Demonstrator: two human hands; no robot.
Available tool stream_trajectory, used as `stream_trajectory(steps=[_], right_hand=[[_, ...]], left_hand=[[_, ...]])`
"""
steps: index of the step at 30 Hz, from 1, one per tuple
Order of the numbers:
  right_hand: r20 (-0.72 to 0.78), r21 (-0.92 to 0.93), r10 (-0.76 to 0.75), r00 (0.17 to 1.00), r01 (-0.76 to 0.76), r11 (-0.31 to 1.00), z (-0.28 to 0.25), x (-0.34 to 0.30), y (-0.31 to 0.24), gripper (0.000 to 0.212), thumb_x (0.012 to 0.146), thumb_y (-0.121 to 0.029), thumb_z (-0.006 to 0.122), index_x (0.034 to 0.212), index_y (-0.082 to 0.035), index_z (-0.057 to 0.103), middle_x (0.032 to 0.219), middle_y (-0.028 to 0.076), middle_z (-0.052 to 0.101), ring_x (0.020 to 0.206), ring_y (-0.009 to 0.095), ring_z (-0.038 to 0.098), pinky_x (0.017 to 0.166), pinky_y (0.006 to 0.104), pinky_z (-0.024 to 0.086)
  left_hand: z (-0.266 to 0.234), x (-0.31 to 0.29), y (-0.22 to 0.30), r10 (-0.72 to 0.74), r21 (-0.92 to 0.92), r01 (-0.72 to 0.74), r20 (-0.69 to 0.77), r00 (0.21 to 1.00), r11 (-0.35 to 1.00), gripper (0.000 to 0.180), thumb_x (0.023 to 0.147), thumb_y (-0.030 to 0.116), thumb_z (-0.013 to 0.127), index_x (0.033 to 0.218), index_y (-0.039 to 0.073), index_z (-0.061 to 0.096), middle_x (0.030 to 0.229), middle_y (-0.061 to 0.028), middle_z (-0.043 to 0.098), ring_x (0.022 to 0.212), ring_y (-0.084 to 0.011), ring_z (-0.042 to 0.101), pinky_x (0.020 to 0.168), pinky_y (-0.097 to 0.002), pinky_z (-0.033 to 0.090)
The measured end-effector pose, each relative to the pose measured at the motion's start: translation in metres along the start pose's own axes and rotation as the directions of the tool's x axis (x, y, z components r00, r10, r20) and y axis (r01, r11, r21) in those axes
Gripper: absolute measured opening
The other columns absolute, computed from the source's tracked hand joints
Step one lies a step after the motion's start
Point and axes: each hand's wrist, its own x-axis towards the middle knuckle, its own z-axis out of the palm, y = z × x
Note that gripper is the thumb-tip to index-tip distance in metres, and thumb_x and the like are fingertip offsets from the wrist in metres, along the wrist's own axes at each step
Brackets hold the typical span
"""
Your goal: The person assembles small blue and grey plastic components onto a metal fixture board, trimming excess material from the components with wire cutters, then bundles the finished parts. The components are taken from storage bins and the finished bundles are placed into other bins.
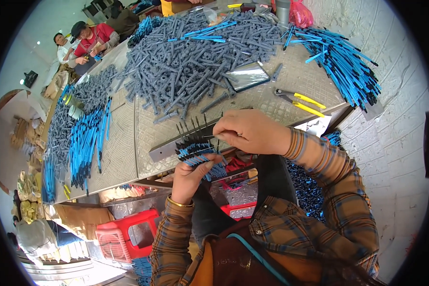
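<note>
My left hand is closed around a bundle of thin blue sticks with black ends, just off the table's front edge. My right hand is pinched shut to the right of the bundle, with a thin rod showing at its fingertips. Most of that rod is hidden by the fingers. Between the hands and the table lies a metal bar along the edge. Several thin dark pins stand up from it, beside the bundle's black ends.
A large heap of grey plastic wall plugs covers the table. Right of it lie a dark-framed flat panel, yellow-handled pliers and a pile of blue sticks. More blue sticks lie left. A red stool stands below. Co-workers sit far left.
</note>
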Motion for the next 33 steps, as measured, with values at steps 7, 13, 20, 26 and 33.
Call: stream_trajectory(steps=[7,13,20,26,33], right_hand=[[0.131,-0.187,-0.029,0.991,0.053,0.981,-0.009,0.007,-0.014,0.013,0.082,-0.017,0.056,0.091,-0.008,0.056,0.079,0.009,0.056,0.073,0.028,0.057,0.062,0.0349,0.045],[0.141,0.177,0.108,0.984,-0.132,0.975,0.004,0.006,-0.007,0.016,0.082,-0.017,0.056,0.095,-0.008,0.057,0.081,0.009,0.058,0.074,0.028,0.058,0.063,0.0335,0.046],[0.056,0.332,0.048,0.997,-0.064,0.941,0.016,0.003,0.009,0.021,0.084,-0.021,0.053,0.097,-0.005,0.057,0.080,0.013,0.060,0.073,0.030,0.059,0.062,0.0359,0.046],[0.109,0.028,-0.037,0.993,0.034,0.999,0.005,0.006,-0.002,0.023,0.086,-0.020,0.054,0.103,-0.005,0.059,0.088,0.011,0.062,0.078,0.020,0.061,0.068,0.0299,0.046],[0.193,0.423,0.192,0.962,-0.258,0.868,0.021,-0.001,-0.001,0.028,0.088,-0.019,0.053,0.111,-0.003,0.057,0.092,0.007,0.063,0.083,0.012,0.059,0.073,0.0251,0.046]], left_hand=[[0.001,0.001,0.002,0.024,0.007,-0.024,0.027,0.999,1.000,0.018,0.084,-0.002,0.054,0.100,-0.002,0.060,0.095,-0.0109,0.064,0.090,-0.0194,0.060,0.082,-0.0303,0.047],[-0.002,-0.001,0.002,-0.023,0.029,0.023,0.003,1.000,0.999,0.016,0.084,0.000,0.055,0.099,-0.003,0.061,0.094,-0.0095,0.064,0.089,-0.0174,0.060,0.081,-0.0286,0.046],[0.002,0.002,0.009,-0.028,0.084,0.025,0.036,0.999,0.996,0.016,0.085,0.002,0.054,0.098,-0.003,0.061,0.094,-0.0078,0.064,0.089,-0.0151,0.059,0.080,-0.0262,0.046],[-0.001,0.001,0.007,-0.034,0.108,0.030,0.034,0.999,0.994,0.016,0.085,0.003,0.054,0.099,-0.003,0.061,0.093,-0.0076,0.064,0.089,-0.0147,0.059,0.080,-0.0256,0.045],[0.002,0.000,0.010,-0.047,0.097,0.042,0.048,0.998,0.994,0.016,0.085,0.002,0.055,0.099,-0.002,0.062,0.094,-0.0068,0.064,0.089,-0.0142,0.059,0.080,-0.0256,0.045]])
